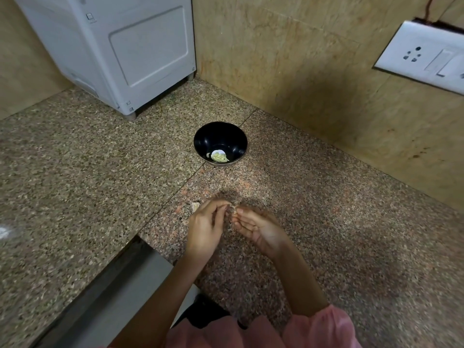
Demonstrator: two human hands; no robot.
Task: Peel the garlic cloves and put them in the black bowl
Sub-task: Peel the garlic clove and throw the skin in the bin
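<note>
Hovering low over the speckled bench, a garlic clove is pinched by the left hand and right hand, seemingly for picking skin off, while peeled cloves are kept in the black bowl beyond.

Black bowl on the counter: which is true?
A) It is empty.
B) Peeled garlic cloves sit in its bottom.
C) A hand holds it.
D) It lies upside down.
B: pale garlic cloves lie in the bottom of the upright black bowl, which stands untouched on the counter.
</note>
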